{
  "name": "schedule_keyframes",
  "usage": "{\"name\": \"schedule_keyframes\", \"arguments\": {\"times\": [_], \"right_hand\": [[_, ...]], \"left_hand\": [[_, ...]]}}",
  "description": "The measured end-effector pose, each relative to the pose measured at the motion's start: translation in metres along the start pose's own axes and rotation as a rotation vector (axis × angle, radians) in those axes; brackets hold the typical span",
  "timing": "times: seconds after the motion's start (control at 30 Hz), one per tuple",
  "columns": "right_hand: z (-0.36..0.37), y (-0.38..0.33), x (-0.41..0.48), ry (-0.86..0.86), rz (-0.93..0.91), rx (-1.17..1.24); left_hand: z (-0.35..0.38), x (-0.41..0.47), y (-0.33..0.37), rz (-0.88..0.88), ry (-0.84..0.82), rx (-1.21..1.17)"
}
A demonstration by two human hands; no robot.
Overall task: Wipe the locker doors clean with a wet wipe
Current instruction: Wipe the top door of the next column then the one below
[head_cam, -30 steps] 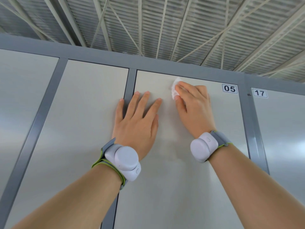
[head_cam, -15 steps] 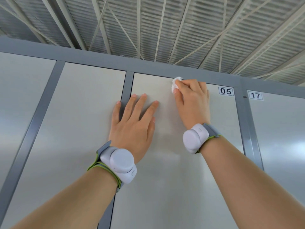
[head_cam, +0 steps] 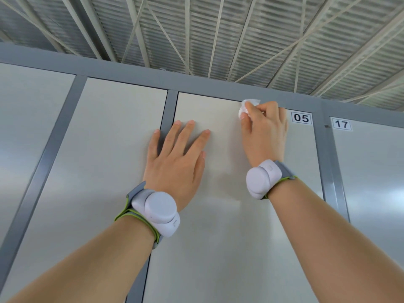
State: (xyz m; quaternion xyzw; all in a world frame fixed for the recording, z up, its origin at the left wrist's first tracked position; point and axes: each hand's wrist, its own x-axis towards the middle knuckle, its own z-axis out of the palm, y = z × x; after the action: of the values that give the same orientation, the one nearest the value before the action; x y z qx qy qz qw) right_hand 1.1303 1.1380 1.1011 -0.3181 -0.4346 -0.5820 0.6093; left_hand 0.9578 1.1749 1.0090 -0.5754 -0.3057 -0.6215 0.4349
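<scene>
A pale grey locker door (head_cam: 218, 215) marked 05 fills the middle of the view. My right hand (head_cam: 265, 132) has its fingers curled round a crumpled white wet wipe (head_cam: 246, 106) and holds it against the door's top edge, left of the 05 label (head_cam: 301, 118). My left hand (head_cam: 177, 158) lies flat on the same door with straight, spread fingers, its little finger over the grey frame strip (head_cam: 168, 112) at the door's left side. Both wrists wear white sensor bands.
A neighbouring door (head_cam: 105, 171) lies to the left and a door labelled 17 (head_cam: 371, 182) to the right, split by grey frame bars. The locker's grey top rail (head_cam: 196, 80) runs under a ribbed metal ceiling with white trusses.
My right hand has slid the wipe up and a little right, from below the top edge to the door's upper rim. My left hand has stayed flat on the door.
</scene>
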Motion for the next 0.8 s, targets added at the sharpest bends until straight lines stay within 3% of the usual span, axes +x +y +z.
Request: {"name": "schedule_keyframes", "arguments": {"times": [0.17,0.33,0.4,0.63,0.8], "right_hand": [[-0.002,0.002,-0.004,-0.008,-0.134,-0.027],[-0.012,0.026,-0.006,-0.029,0.073,-0.029],[-0.012,0.027,-0.009,-0.02,0.074,-0.034],[-0.004,0.013,-0.02,0.029,-0.145,0.098],[-0.002,0.017,-0.021,0.107,0.023,0.013]], "left_hand": [[0.0,0.001,0.0,-0.004,0.015,-0.002],[-0.001,0.001,0.0,-0.006,0.009,-0.002],[-0.001,0.001,0.0,-0.007,-0.002,-0.001],[-0.004,0.002,-0.001,-0.027,-0.033,-0.011],[-0.005,0.001,0.0,-0.038,-0.06,-0.017]]}}
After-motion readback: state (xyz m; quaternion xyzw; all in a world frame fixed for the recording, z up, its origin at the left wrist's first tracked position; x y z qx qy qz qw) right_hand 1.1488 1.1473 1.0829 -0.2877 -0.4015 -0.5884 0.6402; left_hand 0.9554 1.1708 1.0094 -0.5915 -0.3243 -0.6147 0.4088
